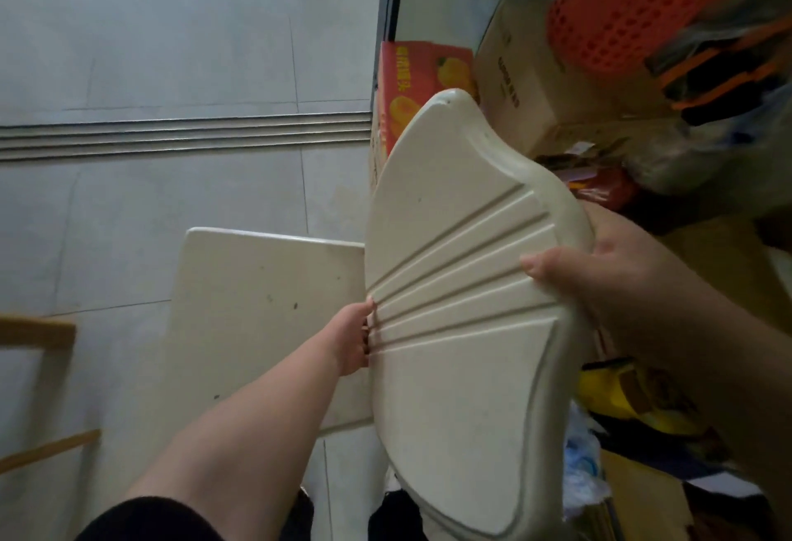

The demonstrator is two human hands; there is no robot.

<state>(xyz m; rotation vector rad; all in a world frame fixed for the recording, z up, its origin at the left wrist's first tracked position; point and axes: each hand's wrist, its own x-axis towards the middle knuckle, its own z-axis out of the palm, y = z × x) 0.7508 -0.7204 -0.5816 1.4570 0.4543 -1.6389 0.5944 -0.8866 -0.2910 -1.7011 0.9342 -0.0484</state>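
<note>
The cream ribbed panel (450, 283) hangs tilted between both hands, the right grip (600, 266) clamping its right rim with thumb across the grooves, the left grip (353, 337) holding the opposite edge, fingers tucked behind, a flat cream board (257, 305) just beyond it.

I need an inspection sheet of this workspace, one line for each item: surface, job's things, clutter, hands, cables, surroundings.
Surface: grey tiled floor with a grooved strip.
Job's things: cream ribbed panel, held tilted; flat cream board behind it.
Clutter: red fruit box, brown carton, red basket, bags, all at the right.
Hands: left hand holds the panel's left edge; right hand holds its right edge.
Cables: nothing seen.
Surroundings: wooden bars at the left.
</note>
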